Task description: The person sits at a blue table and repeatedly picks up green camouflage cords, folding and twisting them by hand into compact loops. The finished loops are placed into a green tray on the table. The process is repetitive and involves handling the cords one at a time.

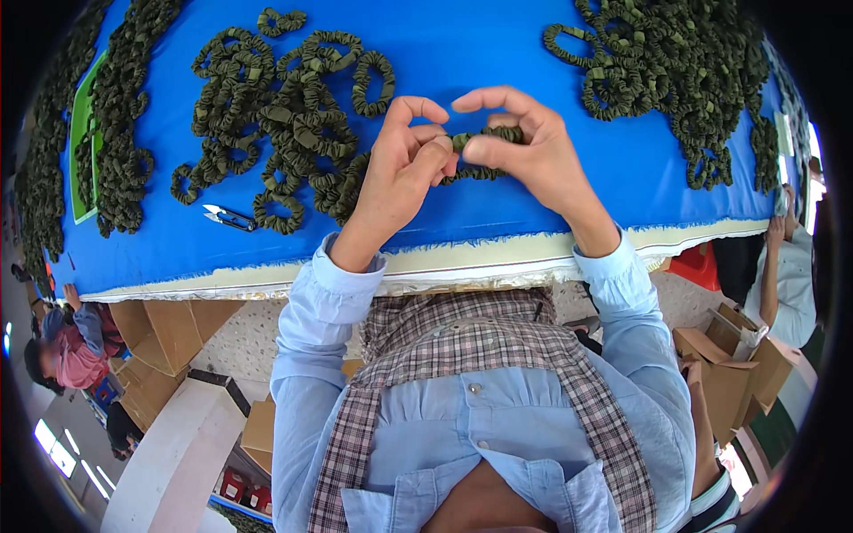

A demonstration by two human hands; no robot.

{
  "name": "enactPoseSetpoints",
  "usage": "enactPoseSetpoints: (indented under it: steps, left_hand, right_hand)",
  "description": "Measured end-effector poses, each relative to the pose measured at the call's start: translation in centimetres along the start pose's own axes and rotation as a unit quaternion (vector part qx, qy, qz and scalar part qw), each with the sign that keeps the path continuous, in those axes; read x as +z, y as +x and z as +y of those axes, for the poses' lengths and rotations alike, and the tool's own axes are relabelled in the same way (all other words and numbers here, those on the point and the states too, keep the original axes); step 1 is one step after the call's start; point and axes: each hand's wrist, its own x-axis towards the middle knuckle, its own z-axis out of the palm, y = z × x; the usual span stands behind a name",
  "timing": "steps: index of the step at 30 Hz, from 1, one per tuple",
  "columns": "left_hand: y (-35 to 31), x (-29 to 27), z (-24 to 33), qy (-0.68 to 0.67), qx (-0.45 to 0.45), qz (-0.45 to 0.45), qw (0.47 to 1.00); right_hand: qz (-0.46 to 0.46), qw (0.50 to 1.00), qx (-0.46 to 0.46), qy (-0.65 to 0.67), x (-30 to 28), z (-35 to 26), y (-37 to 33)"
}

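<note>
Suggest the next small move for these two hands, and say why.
Perhaps the left hand and right hand should turn the dark green, gathered fabric ring slightly between them: both hold it over the blue, frayed-edged cloth, and they hide part of it from view.

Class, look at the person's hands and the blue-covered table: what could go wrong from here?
1. The dark green gathered ring might slip, as the left hand and right hand only pinch it.
2. The snips lie with blades bared near the loose pile; a careless reach there could nick skin or fabric.
3. If dropped, the ring could get mixed in with similar ones.
</note>
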Motion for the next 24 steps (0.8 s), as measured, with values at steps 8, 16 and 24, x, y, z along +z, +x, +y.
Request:
enactPoseSetpoints:
  steps: [8,16,24]
  left_hand:
    - [-0.2,0.7,0.1,0.043,0.042,0.017,0.998]
    - [-0.4,0.4,0.9,-0.030,0.034,0.072,0.996]
    - [-0.6,0.1,1.0,0.073,0.044,0.021,0.996]
  right_hand:
    - [0.007,0.989,-0.063,-0.130,0.9,-0.2,-0.3]
    - [0.032,0.991,-0.040,-0.124,0.3,-0.5,-0.4]
    - [0.035,0.992,-0.054,-0.109,-0.4,-0.7,-0.5]
